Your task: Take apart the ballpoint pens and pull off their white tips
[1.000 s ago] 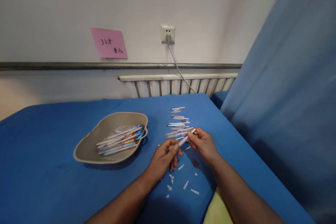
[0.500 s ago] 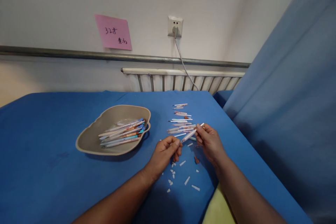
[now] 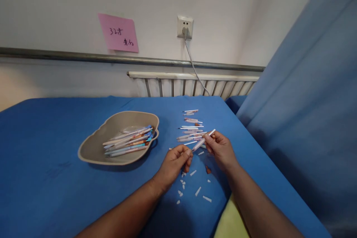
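My right hand [image 3: 220,150] pinches a white pen barrel [image 3: 203,140] that slants up to the right. My left hand [image 3: 175,161] is curled with its fingertips at the barrel's lower end; what they pinch there is too small to make out. Just behind both hands lies a row of pen parts [image 3: 191,130] on the blue tablecloth [image 3: 55,148]. Several small white pieces [image 3: 195,189] are scattered on the cloth below my hands. A beige scalloped dish [image 3: 95,148] to the left holds several pens [image 3: 128,141].
A blue curtain [image 3: 306,100] hangs along the right side of the table. Behind the table are a radiator [image 3: 189,85], a wall socket [image 3: 185,27] with a plugged cable and a pink note [image 3: 118,33]. A yellow patch [image 3: 231,223] shows at the near edge.
The hands have drawn slightly apart, so the left fingertips sit at the barrel's lower end. The view has tilted down and shifted a little.
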The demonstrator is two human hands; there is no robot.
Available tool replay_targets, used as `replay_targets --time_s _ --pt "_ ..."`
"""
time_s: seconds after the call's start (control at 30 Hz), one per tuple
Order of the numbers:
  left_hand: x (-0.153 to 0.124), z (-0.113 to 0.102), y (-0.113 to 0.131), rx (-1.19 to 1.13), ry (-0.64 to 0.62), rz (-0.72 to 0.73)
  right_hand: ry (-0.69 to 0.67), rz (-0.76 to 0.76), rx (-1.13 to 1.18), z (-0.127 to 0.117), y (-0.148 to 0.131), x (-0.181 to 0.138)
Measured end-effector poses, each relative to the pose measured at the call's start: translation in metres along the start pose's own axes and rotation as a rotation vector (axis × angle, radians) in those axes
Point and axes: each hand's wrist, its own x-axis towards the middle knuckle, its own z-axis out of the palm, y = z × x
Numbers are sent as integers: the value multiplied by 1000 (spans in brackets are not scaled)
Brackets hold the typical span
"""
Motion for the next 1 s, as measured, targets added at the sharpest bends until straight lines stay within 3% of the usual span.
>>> replay_targets --time_s 0.53,0.83,1.0 --pt "1 0 2 24 44 24 43 -26 -23 1 -1 -1" --pt "0 4 3 165 67 66 -64 -80 -185 9 -3 -7" --pt "0 5 5 104 25 83 -44 -128 -211 11 -4 -10"
